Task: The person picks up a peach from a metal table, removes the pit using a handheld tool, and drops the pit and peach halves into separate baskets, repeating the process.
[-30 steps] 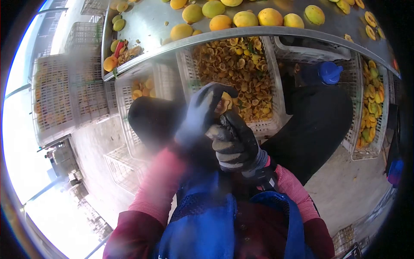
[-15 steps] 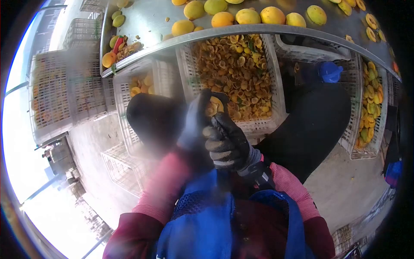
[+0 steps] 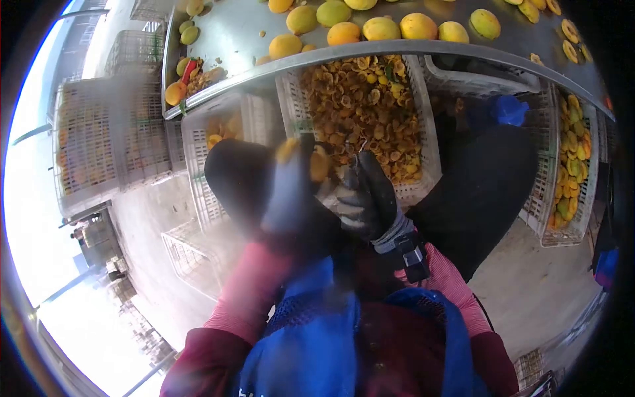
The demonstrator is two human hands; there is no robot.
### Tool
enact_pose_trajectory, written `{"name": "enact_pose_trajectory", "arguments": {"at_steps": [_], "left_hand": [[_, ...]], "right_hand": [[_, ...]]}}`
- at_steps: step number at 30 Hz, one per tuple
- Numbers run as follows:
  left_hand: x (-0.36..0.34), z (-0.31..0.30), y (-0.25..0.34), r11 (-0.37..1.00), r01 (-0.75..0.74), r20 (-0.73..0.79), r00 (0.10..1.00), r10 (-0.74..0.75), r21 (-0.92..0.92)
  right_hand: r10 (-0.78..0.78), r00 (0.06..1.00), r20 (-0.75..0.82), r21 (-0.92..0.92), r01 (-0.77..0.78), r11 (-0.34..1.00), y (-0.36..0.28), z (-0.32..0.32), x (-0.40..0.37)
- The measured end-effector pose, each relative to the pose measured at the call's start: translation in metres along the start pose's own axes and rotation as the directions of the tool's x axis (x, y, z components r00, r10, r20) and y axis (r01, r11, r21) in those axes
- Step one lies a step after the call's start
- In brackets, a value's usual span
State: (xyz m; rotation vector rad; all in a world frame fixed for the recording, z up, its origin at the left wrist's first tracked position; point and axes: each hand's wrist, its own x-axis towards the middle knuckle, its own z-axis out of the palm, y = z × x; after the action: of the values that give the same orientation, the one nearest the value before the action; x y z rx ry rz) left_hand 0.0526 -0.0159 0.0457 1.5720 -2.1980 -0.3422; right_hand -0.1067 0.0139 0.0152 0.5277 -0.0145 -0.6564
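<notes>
Seen from the wearer's head, a person sits with knees apart at a metal table, both gloved hands raised in front of the lap. The left hand, blurred, grips cut yellow fruit: one piece shows at its left side and another piece at its right; exactly how the fingers hold them cannot be told. The right hand, just beside it, is closed around a thin metal tool, its tip pointing away from the body. Beyond the hands, under the table's edge, a white crate holds a heap of brownish fruit scraps. Whole yellow and greenish fruits lie on the table, and a second crate of fruit pieces stands at far right.
</notes>
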Motion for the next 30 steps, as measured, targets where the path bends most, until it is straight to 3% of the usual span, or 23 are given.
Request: {"name": "enact_pose_trajectory", "arguments": {"at_steps": [1,2,3,4,5,6,7,8,9,10,11,12,14,16,18,21,23,24,26,27,28,30], "left_hand": [[0.005,-0.013,-0.002,0.999,0.045,0.102,0.994,-0.046,0.007],[0.017,-0.033,0.005,0.996,0.088,0.203,0.975,-0.091,0.024],[0.020,-0.054,0.014,0.978,-0.100,0.090,0.992,0.084,0.186],[0.017,-0.077,0.023,0.918,-0.023,0.105,0.994,-0.021,0.395],[0.020,-0.087,0.005,0.884,-0.217,0.078,0.976,0.203,0.413],[0.025,-0.100,-0.015,0.923,0.028,-0.058,0.998,-0.006,0.384],[0.031,-0.113,-0.034,0.911,0.282,-0.199,0.953,-0.230,0.299],[0.037,-0.126,-0.054,0.852,0.493,-0.318,0.848,-0.424,0.178],[0.043,-0.131,-0.074,0.745,0.515,-0.274,0.857,-0.436,0.424],[0.048,-0.132,-0.089,0.588,0.489,-0.231,0.857,-0.460,0.645],[0.065,-0.126,-0.090,0.692,0.455,-0.238,0.889,-0.391,0.561],[0.088,-0.115,-0.086,0.783,0.408,-0.254,0.912,-0.322,0.470],[0.146,-0.086,-0.039,0.859,0.394,-0.160,0.919,-0.361,0.325],[0.196,-0.052,-0.039,0.789,0.347,0.016,0.911,-0.411,0.508],[0.231,-0.025,-0.034,0.720,0.210,0.285,0.817,-0.501,0.662],[0.245,-0.020,-0.053,0.817,0.202,0.411,0.784,-0.465,0.540],[0.219,-0.021,-0.061,0.946,0.321,0.284,0.913,-0.293,-0.055],[0.201,-0.024,-0.057,0.885,0.291,0.179,0.954,-0.240,-0.364],[0.161,-0.038,-0.011,0.489,0.390,0.288,0.918,-0.272,-0.780],[0.140,-0.037,-0.005,0.439,0.435,0.348,0.899,-0.267,-0.786],[0.122,-0.034,0.000,0.390,0.476,0.404,0.878,-0.256,-0.788],[0.102,-0.020,0.029,0.274,0.407,0.360,0.910,-0.206,-0.871]], "right_hand": [[-0.074,0.985,-0.158,-0.001,0.075,0.997,-0.002,0.001,0.000],[-0.085,0.977,-0.198,0.017,0.090,0.996,-0.005,-0.001,0.001],[-0.096,0.967,-0.238,0.034,0.107,0.994,-0.009,-0.002,0.002],[-0.044,0.985,-0.165,0.080,0.058,0.995,-0.011,-0.008,0.003],[0.010,0.996,-0.090,0.120,0.001,0.993,-0.012,-0.012,0.004],[-0.110,0.967,-0.228,-0.046,0.102,0.994,-0.010,-0.013,0.006],[-0.246,0.907,-0.342,-0.220,0.177,0.959,-0.005,-0.015,0.007],[-0.288,0.882,-0.373,-0.292,0.183,0.939,-0.006,-0.010,0.007],[-0.329,0.854,-0.403,-0.363,0.181,0.914,-0.007,-0.006,0.008],[-0.266,0.885,-0.382,-0.332,0.137,0.933,-0.010,0.009,0.002],[-0.201,0.911,-0.359,-0.299,0.092,0.950,-0.011,0.017,0.001],[-0.237,0.888,-0.395,-0.321,0.109,0.941,-0.013,0.016,0.004],[-0.297,0.832,-0.468,-0.371,0.121,0.921,-0.015,0.012,0.010],[-0.362,0.768,-0.529,-0.422,0.132,0.897,-0.016,0.009,0.015],[-0.454,0.709,-0.540,-0.525,0.137,0.840,-0.015,0.012,0.018],[-0.566,0.691,-0.449,-0.669,0.160,0.726,-0.018,0.024,0.013],[-0.569,0.726,-0.387,-0.624,0.249,0.741,-0.021,0.027,0.010],[-0.571,0.733,-0.369,-0.588,0.292,0.754,-0.023,0.029,0.009],[-0.560,0.723,-0.405,-0.480,0.353,0.803,-0.026,0.036,0.008],[-0.706,0.683,-0.186,-0.805,0.306,0.508,-0.026,0.032,0.008],[-0.741,0.667,0.080,-0.967,0.232,0.104,-0.027,0.027,0.009],[-0.681,0.670,0.296,-0.955,0.180,-0.237,-0.022,0.039,0.008]]}}
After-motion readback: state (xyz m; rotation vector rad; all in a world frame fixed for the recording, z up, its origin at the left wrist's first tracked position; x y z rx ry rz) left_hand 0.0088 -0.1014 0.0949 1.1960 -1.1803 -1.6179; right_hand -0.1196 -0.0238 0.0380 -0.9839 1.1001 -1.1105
